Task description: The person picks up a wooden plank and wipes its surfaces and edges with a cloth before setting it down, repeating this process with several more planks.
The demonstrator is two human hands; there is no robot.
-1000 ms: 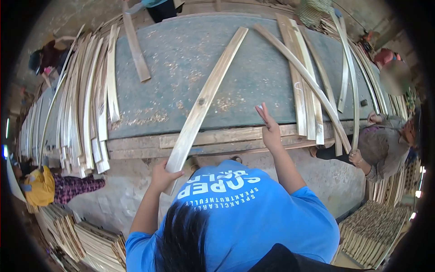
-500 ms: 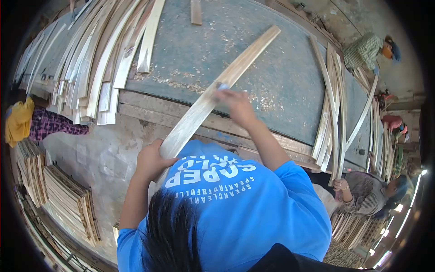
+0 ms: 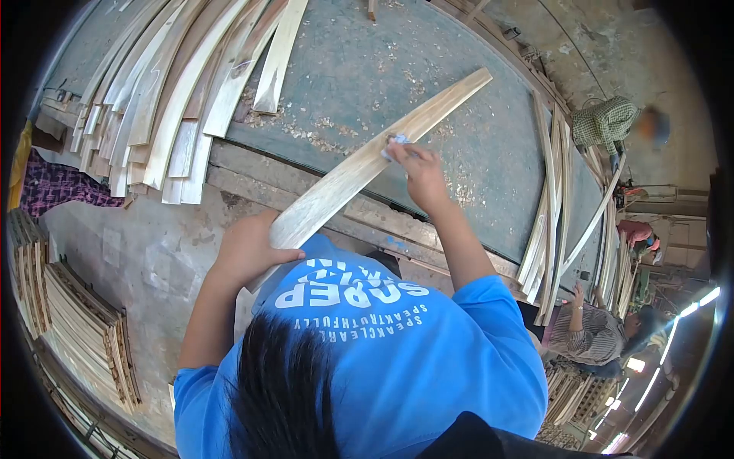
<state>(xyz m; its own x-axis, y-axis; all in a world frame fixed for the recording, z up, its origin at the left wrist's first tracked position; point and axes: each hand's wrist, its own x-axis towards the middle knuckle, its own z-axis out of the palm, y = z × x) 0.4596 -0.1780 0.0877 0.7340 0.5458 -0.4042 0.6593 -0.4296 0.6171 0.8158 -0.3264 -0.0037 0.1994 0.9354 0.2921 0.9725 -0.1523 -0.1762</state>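
A long pale wooden strip [image 3: 336,183] runs diagonally from near my chest out over the table. My left hand [image 3: 256,249] is wrapped round its near end, thumb on top. My right hand [image 3: 417,172] pinches a small whitish, crumpled piece, perhaps cloth or paper [image 3: 395,145], and presses it on the strip's upper face, past its middle. The strip's far end reaches over the green-grey tabletop [image 3: 336,92], where wood shavings are scattered.
Many wooden strips [image 3: 180,92] lie at the table's left, more [image 3: 552,199] at its right. Stacked strips [image 3: 80,329] stand at lower left. Co-workers are at the right, one in a checked shirt [image 3: 604,122], one in stripes [image 3: 585,329]; another's purple sleeve [image 3: 65,187] shows at left.
My right hand has moved a little farther out along the strip with the whitish piece. The view has shifted. The striped co-worker's hand is now off the strips.
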